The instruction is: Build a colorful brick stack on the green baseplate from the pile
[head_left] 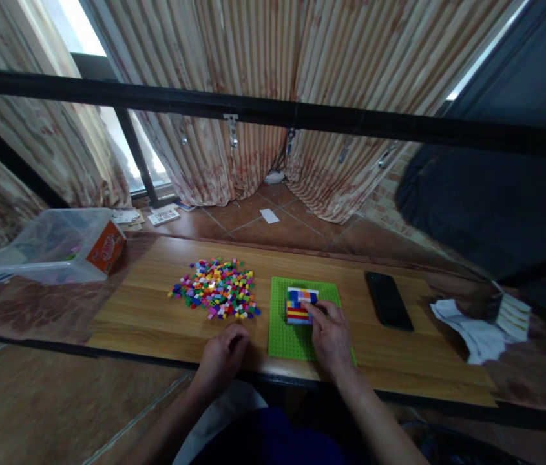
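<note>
Head view: right hand at a small brick block on a green plate

A person sits at a low wooden table, both bare hands near its front edge. Right of the table's middle lies a green studded baseplate. On it stands a brick block, layered in blue, red, yellow and paler colours, with a white strip along its far side. The right hand reaches in from the right, its fingertips touching the block's top and near right corner; whether they pinch a single brick cannot be told. The left hand is loosely curled just below a pile of loose bricks; whether it hides a brick is unclear.

Judging from this pose, good work here means lining studs up squarely, then pressing straight down with one fingertip over the joint. A sideways push could shear the upper layers. The left hand would serve well steadying the baseplate or bracing the block's free side.
</note>
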Demonstrator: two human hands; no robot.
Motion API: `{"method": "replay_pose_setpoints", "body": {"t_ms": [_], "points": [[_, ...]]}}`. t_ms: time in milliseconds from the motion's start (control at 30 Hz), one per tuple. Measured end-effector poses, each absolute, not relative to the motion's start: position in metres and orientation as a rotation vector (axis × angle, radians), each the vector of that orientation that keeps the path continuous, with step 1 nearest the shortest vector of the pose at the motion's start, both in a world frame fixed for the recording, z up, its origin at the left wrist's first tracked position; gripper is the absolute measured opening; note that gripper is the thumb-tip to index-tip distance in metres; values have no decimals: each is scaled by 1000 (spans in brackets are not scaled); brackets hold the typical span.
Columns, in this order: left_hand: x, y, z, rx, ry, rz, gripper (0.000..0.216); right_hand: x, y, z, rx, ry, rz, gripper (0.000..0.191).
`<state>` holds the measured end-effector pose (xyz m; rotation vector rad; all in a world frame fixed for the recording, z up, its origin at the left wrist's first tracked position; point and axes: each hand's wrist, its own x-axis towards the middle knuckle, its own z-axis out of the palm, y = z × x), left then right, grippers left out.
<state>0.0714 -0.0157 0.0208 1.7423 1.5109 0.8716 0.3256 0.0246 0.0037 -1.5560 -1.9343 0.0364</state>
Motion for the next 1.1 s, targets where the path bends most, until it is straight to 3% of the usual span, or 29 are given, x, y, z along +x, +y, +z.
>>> {"method": "replay_pose_setpoints", "body": {"t_ms": [267,633,1100], "points": [[50,-23,27,1713,1496,896,21,311,5,14,-1516,-1764,40,35],[-22,-19,17,1488,1930,1182,19,241,-26,3,-1221,-2028,225,24],[2,-12,12,1812,1975,1004,14,212,21,18,-1618,-2142,-106,17]]}}
